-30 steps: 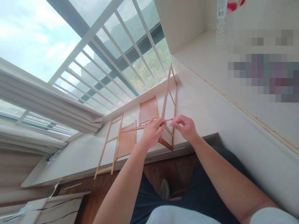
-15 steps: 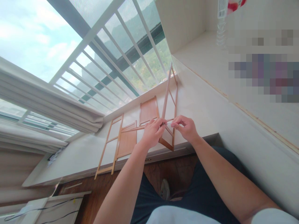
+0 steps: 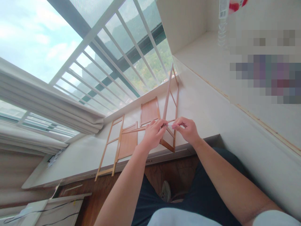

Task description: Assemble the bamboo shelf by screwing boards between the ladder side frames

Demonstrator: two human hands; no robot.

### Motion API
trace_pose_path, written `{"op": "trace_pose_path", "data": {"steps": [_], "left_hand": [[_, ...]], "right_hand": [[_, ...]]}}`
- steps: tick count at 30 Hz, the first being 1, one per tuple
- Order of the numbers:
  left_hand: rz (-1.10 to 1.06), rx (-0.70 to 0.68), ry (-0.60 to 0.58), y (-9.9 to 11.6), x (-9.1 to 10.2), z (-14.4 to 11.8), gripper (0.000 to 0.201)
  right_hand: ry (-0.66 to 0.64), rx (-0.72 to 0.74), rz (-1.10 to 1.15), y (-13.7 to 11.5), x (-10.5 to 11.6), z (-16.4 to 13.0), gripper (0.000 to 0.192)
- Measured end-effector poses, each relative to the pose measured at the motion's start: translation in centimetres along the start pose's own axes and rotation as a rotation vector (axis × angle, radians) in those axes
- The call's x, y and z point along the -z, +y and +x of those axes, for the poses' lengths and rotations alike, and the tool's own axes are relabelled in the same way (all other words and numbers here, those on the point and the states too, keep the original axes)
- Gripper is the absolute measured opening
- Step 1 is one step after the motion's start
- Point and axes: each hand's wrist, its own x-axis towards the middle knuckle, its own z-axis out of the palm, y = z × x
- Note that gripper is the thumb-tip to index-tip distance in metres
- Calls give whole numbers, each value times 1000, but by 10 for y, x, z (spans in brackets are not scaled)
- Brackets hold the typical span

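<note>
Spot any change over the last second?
Almost none. Both hands stayed pinched together at the upright frame: left hand and right hand hold a thin piece between the fingertips, too small to identify. They drifted very slightly, with no grab or release. The flat frame and panels on the sill lie as before.

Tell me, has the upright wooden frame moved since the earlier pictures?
No. The upright wooden frame keeps its place against the white sill; both hands hold it.
</note>
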Motion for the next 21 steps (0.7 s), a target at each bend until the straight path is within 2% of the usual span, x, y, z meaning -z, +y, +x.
{"op": "trace_pose_path", "data": {"steps": [21], "left_hand": [[-4, 14, 1, 0, -1, 0, 26]], "right_hand": [[-6, 34, -4, 1, -1, -1, 43]]}}
